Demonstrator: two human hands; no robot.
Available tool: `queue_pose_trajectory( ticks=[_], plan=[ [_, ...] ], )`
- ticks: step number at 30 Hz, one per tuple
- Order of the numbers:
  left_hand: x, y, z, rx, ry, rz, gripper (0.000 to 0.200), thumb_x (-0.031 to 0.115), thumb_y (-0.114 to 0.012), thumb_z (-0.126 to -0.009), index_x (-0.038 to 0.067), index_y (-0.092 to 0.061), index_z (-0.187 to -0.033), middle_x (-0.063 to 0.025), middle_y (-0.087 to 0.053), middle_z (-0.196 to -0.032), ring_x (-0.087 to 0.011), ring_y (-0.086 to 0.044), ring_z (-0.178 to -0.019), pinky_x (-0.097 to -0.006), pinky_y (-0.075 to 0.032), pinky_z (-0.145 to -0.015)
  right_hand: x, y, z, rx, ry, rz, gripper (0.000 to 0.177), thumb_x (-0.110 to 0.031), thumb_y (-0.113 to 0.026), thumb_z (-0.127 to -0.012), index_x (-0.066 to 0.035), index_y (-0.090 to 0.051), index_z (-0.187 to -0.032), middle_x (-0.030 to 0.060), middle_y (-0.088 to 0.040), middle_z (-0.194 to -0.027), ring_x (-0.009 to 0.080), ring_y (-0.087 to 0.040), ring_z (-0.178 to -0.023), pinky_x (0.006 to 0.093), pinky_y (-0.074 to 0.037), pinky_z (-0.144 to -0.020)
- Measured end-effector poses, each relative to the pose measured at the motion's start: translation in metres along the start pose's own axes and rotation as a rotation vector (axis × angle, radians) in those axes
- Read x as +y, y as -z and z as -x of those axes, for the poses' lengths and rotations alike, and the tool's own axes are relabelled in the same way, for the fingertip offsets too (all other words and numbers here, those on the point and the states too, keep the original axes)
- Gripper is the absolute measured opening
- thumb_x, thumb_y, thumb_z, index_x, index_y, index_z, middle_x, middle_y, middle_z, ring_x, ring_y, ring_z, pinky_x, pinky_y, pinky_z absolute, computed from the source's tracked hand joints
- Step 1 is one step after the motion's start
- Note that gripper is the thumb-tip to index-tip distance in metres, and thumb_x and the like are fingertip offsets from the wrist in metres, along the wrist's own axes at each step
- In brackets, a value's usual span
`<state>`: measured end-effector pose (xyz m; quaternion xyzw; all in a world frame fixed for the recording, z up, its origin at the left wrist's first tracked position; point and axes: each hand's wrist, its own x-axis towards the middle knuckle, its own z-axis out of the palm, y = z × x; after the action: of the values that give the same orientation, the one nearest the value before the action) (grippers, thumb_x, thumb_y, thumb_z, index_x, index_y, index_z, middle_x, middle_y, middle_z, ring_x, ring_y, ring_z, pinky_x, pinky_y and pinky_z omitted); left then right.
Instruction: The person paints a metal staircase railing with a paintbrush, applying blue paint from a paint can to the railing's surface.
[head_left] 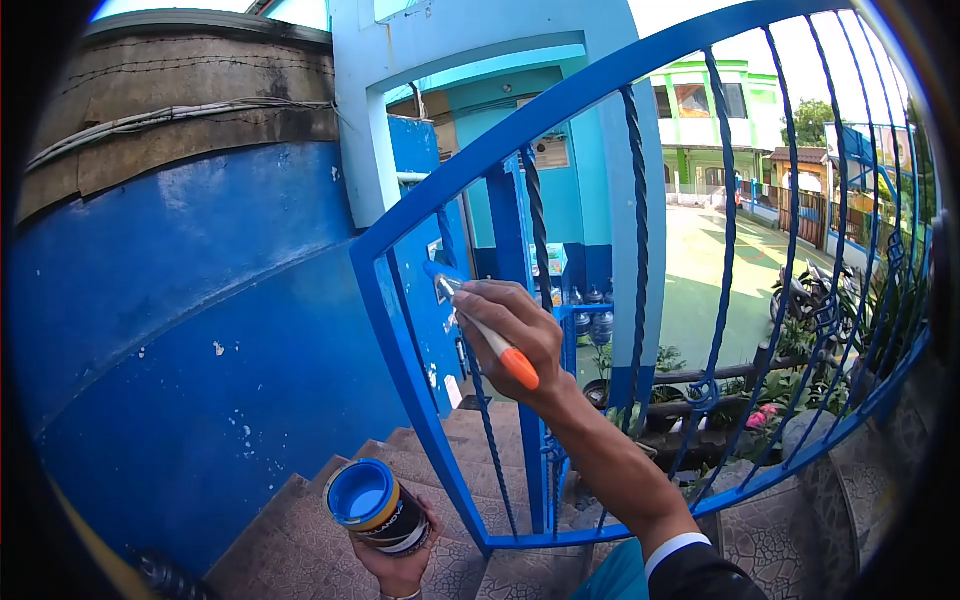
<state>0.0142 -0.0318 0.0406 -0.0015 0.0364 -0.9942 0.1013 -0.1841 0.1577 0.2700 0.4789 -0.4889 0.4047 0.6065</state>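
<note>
My right hand (515, 335) is closed round a paintbrush (490, 338) with a white handle and an orange end. Its blue-coated bristles touch a twisted upright bar (447, 238) near the left end of the blue metal railing (420, 385). Lower down, my left hand (402, 560) holds an open paint can (378, 508) from below and the side. The can has a dark and yellow label, a blue-smeared rim and blue paint inside. Several other twisted bars to the right look darker than the frame.
Patterned stone steps (450, 450) descend beyond the railing. A blue wall (200, 330) with chipped spots stands at the left. Behind the bars are a light blue pillar (638, 200), plants (800, 370), a parked motorcycle (800, 295) and large water bottles (600, 325).
</note>
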Motion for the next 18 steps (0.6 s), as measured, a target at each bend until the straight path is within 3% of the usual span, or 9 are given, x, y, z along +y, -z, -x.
queue_pose_trajectory(
  ticks=[3, 6, 7, 11, 14, 17, 18],
  plan=[
    [0.003, 0.005, -0.003, 0.006, -0.016, -0.020, 0.091, 0.074, -0.052, -0.093, 0.001, -0.053, -0.148, -0.0262, -0.058, -0.135, -0.0416, -0.055, -0.129, -0.0576, -0.049, -0.104, -0.002, 0.000, -0.015, 0.231, -0.083, 0.030, 0.029, 0.003, -0.081, -0.089, 0.001, -0.077, -0.117, 0.0176, -0.077, -0.112, 0.0293, -0.079, -0.098, 0.0376, -0.066, -0.083],
    [0.006, 0.009, -0.004, 0.011, -0.017, -0.042, 0.091, 0.074, -0.052, -0.093, 0.002, -0.053, -0.148, -0.0245, -0.059, -0.136, -0.0413, -0.054, -0.129, -0.0577, -0.049, -0.104, 0.003, -0.010, -0.012, 0.108, -0.140, -0.012, 0.026, 0.002, -0.080, -0.090, 0.002, -0.077, -0.116, 0.0186, -0.077, -0.112, 0.0288, -0.079, -0.097, 0.0372, -0.066, -0.080],
    [0.005, 0.008, -0.004, 0.007, -0.015, -0.048, 0.091, 0.074, -0.052, -0.093, 0.002, -0.053, -0.148, -0.0238, -0.060, -0.136, -0.0412, -0.054, -0.129, -0.0577, -0.049, -0.104, 0.001, -0.011, -0.008, 0.107, -0.058, 0.019, 0.028, 0.002, -0.079, -0.089, 0.002, -0.076, -0.116, 0.0179, -0.076, -0.110, 0.0278, -0.078, -0.092, 0.0339, -0.064, -0.077],
    [0.004, 0.003, -0.001, 0.017, -0.013, -0.043, 0.093, 0.075, -0.053, -0.092, 0.002, -0.052, -0.149, -0.0241, -0.060, -0.136, -0.0408, -0.055, -0.129, -0.0575, -0.049, -0.104, -0.006, 0.007, -0.016, 0.264, -0.170, -0.021, 0.023, 0.000, -0.078, -0.089, 0.002, -0.077, -0.112, 0.0171, -0.078, -0.101, 0.0273, -0.079, -0.087, 0.0340, -0.063, -0.074],
    [0.009, 0.013, -0.005, -0.010, -0.020, -0.049, 0.094, 0.076, -0.053, -0.092, 0.001, -0.052, -0.150, -0.0258, -0.059, -0.136, -0.0406, -0.054, -0.129, -0.0572, -0.048, -0.105, -0.011, 0.017, -0.033, 0.210, -0.494, 0.056, 0.022, -0.005, -0.079, -0.089, 0.004, -0.077, -0.109, 0.0184, -0.077, -0.098, 0.0294, -0.078, -0.084, 0.0361, -0.062, -0.074],
    [0.006, 0.009, -0.005, -0.027, -0.007, -0.035, 0.095, 0.075, -0.053, -0.091, 0.001, -0.051, -0.150, -0.0268, -0.058, -0.136, -0.0407, -0.054, -0.129, -0.0568, -0.047, -0.106, -0.002, 0.008, -0.035, 0.095, -0.562, 0.045, 0.022, -0.007, -0.078, -0.089, 0.004, -0.077, -0.108, 0.0188, -0.076, -0.095, 0.0302, -0.077, -0.083, 0.0368, -0.061, -0.074],
    [0.004, 0.008, -0.004, -0.046, -0.009, -0.040, 0.095, 0.075, -0.053, -0.091, 0.001, -0.051, -0.151, -0.0269, -0.058, -0.136, -0.0407, -0.054, -0.129, -0.0567, -0.047, -0.106, -0.003, 0.005, -0.040, 0.076, -0.602, 0.038, 0.024, -0.008, -0.080, -0.089, 0.004, -0.077, -0.109, 0.0174, -0.077, -0.094, 0.0258, -0.077, -0.083, 0.0350, -0.061, -0.075]
  ],
)
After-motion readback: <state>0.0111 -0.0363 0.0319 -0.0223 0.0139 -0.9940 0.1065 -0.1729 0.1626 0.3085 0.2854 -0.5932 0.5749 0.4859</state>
